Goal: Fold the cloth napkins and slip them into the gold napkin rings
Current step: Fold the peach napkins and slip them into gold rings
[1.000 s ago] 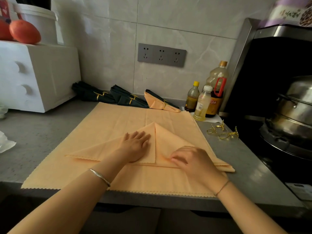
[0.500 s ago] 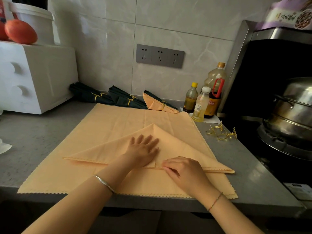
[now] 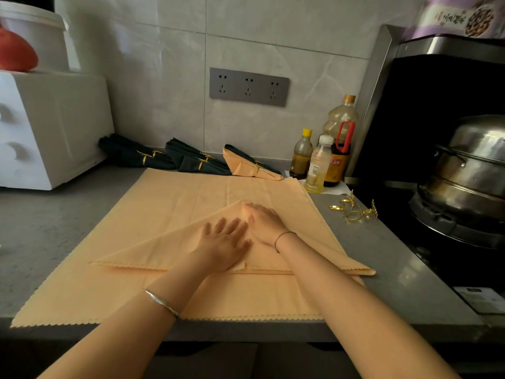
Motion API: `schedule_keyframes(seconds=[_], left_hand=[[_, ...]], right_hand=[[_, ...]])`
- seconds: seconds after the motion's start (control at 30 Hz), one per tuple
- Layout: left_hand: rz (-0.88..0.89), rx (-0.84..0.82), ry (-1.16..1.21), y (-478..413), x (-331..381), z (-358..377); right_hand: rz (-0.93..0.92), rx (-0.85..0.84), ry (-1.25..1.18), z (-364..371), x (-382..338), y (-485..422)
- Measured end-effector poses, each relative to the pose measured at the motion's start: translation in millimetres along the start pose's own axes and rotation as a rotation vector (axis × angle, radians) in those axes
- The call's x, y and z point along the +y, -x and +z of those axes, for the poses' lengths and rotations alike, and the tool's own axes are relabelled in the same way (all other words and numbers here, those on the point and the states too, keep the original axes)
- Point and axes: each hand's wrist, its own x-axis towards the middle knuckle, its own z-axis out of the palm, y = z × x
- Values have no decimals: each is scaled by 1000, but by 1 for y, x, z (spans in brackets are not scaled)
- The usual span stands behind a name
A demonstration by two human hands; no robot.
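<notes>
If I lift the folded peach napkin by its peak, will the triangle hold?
Probably not: the folded peach cloth napkin lies thin and limp, so its layers would likely flop open. Probably light, with no stiff crease showing.

A grey three-outlet socket panel [image 3: 248, 87] is set in a wall [image 3: 153, 77] of large pale, marble-veined tiles. Below the panel runs a grey speckled countertop [image 3: 49, 228]. Left of the panel stands a white box-like unit [image 3: 60, 124] with round recesses on its front, and a white tub [image 3: 35, 28] and a red-orange rounded thing [image 3: 15, 54] sit on top of it. Down and right of the panel three bottles [image 3: 340, 116] cluster at the wall. Farther right a steel-edged black recess [image 3: 426, 113] holds a stacked steel pot [image 3: 470, 165], with a purple package [image 3: 461, 15] above.
</notes>
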Motion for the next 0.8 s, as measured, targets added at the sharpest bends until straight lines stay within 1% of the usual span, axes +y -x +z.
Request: schedule_keyframes(seconds=[0.07,0.2,0.43,0.6,0.8], left_hand=[[1,-2,0,0,1,-1],[-4,-6,-16,-1,-1,-4],[3,-7,-2,-1,-1,-2],[5,-20,7,-1,2,-1],[18,-7,9,0,5,-2]], right_hand=[[-4,-24,6,5,6,3],[52,-39,49,7,26,18],[144,-53,72,-5,70,80],[220,-66,131,-15,99,129],[330,-155,174,-25,122,159]])
